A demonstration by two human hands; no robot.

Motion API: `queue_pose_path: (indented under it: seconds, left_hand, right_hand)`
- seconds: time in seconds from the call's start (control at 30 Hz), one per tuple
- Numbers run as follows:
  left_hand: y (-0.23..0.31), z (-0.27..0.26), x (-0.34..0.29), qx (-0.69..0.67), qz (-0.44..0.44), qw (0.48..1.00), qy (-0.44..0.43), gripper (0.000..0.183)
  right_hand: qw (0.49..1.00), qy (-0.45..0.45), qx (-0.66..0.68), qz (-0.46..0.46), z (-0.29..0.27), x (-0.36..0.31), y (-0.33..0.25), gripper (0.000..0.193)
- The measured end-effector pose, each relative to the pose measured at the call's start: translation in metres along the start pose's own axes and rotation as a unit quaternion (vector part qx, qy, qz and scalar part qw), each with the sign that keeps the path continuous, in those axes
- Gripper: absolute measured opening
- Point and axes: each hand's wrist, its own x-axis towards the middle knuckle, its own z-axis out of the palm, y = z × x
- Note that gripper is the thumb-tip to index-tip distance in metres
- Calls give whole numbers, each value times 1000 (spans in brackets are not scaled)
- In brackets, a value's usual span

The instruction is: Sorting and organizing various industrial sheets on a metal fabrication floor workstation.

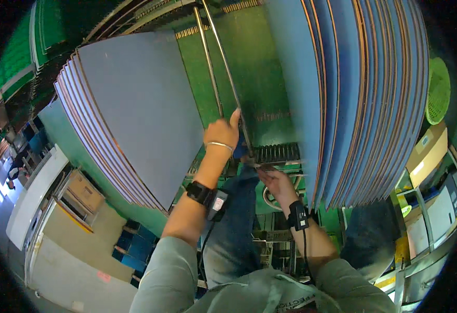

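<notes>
The left hand [221, 133], near the centre of view, is clenched on the left rod [208, 60], its back upward, its thumb lying against the right rod [223, 52]. Both metal rods run from the hand toward a point between 11 and 12 o'clock, over a green board [260, 68]; the right one also reaches past the hand toward 5 o'clock.

The right hand [278, 184] is between 4 and 5 o'clock from the left, palm turned upward. Its fingers point to 10 o'clock, close to the lower end of the right rod; whether they grasp it, I cannot tell. Black ribs [278, 153] lie at its 12 o'clock.

Blue-grey left panels [140, 99] stand fanned at 10 o'clock, and brown-edged right panels [385, 104] from 1 to 3. A black watch [200, 192] and a bracelet [220, 146] are on the left arm, and a sensor [299, 215] on the right wrist. A green basket [439, 91] sits between 2 and 3 o'clock, with a carton [429, 154] at 3.
</notes>
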Motion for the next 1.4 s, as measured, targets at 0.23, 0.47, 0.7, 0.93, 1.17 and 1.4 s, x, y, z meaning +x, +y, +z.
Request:
queue_pose_path:
  seconds: [0.23,0.47,0.7,0.93,1.17,1.4]
  left_hand:
    - [-44,71,10,-639,-273,642,-324,45]
    - [-24,36,-7,-126,114,985,-11,31]
    - [-28,31,-2,-87,151,984,-39,31]
    - [-33,34,-72,-282,67,953,-92,55]
    - [-21,-3,-189,-391,-11,890,-234,35]
    - [9,-29,-253,-360,67,921,-132,26]
  right_hand:
    - [956,32,278,83,27,5,-14,15]
    - [938,79,298,157,18,4,-19,21]
    - [972,29,208,103,30,-18,-33,29]
    - [957,10,204,206,17,-118,-66,33]
    - [981,25,141,128,-6,-205,-133,30]
    - [980,-48,142,-131,18,-258,-195,26]
